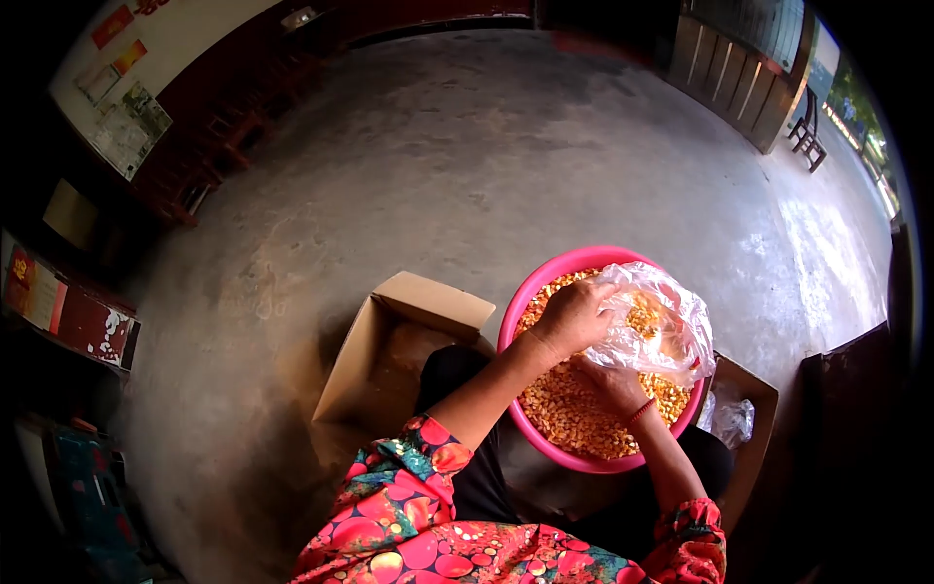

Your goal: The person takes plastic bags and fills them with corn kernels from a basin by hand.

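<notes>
A pink plastic basin (516, 414) full of yellow-orange corn kernels (574, 419) stands in front of my body, between my legs. Over its far right part is a clear plastic bag (676, 316) with some kernels showing in it. My left hand (572, 316) has its fingers closed on the bag's left edge. Beneath the bag's lower edge, my right hand (611, 387) lies low over the kernels, a red band on its wrist. The bag and my left hand cover its fingers, so their grip cannot be made out.
An open cardboard box (355, 365) stands left of the basin. Another cardboard box (754, 389) on the right holds crumpled clear plastic (732, 420). Grey concrete floor (467, 165) stretches ahead. Wooden chairs (233, 131) line the left wall; a chair (809, 136) stands near the doorway.
</notes>
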Demonstrator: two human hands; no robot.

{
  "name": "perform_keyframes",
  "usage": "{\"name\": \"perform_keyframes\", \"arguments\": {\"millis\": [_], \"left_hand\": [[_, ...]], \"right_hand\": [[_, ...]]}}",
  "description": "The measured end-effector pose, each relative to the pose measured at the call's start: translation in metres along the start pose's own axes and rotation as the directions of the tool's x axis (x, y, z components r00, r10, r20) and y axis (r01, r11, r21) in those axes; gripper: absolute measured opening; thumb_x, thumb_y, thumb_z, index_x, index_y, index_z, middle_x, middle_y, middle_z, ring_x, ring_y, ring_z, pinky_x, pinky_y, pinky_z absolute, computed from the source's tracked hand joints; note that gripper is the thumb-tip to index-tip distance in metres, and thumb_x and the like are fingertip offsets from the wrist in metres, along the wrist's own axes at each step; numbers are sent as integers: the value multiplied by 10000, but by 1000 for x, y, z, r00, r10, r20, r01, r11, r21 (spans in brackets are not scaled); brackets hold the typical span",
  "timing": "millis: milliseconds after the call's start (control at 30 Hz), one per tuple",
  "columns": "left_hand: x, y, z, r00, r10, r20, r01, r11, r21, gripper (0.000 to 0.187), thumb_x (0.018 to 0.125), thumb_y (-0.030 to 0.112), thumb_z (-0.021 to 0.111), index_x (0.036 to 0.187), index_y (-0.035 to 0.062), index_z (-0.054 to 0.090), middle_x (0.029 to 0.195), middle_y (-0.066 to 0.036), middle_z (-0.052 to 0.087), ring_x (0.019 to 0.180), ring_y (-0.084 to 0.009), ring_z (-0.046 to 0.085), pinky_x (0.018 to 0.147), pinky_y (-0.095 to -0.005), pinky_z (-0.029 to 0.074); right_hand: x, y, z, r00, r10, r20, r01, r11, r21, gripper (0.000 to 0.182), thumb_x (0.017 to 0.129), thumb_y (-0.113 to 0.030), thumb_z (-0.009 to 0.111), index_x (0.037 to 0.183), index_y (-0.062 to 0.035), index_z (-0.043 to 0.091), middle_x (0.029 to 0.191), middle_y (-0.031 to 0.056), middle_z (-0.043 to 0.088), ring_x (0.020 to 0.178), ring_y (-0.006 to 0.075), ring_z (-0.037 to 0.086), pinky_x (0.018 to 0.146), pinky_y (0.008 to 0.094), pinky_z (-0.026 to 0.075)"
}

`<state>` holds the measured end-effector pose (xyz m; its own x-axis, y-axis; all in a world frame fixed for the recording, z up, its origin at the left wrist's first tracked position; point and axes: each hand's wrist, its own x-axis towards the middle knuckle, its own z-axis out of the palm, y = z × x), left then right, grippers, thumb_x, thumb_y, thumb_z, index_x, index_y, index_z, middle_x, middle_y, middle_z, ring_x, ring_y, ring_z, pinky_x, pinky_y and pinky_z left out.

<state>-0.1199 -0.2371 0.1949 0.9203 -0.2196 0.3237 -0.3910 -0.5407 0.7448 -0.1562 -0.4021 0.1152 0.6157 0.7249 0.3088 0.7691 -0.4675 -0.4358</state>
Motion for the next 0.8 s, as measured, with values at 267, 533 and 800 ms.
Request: {"name": "perform_keyframes", "arguments": {"millis": [267,533,800], "left_hand": [[0,5,-3,995,-80,65,82,997,-14,356,745,101,633,1092,21,622,991,-240,620,925,-362,610,816,-399,486],[0,7,-9,994,-13,105,15,1000,-15,449,713,-18,490,1132,80,619,986,-252,606,908,-372,604,809,-399,481],[-5,2,0,983,124,139,-130,991,35,382,739,41,559,1114,57,625,963,-227,629,901,-355,620,814,-403,489]], "right_hand": [[4,0,9,987,-138,86,162,886,-434,168,752,-127,542,908,-110,602,894,85,611,777,265,609,712,371,503],[28,-38,-64,951,190,244,-308,649,695,213,922,-166,499,832,8,584,688,46,587,660,151,567,618,311,456],[27,-3,-115,848,529,22,-32,9,999,242,982,-225,412,843,-63,527,608,-22,416,454,43,304,411,194,233]]}}
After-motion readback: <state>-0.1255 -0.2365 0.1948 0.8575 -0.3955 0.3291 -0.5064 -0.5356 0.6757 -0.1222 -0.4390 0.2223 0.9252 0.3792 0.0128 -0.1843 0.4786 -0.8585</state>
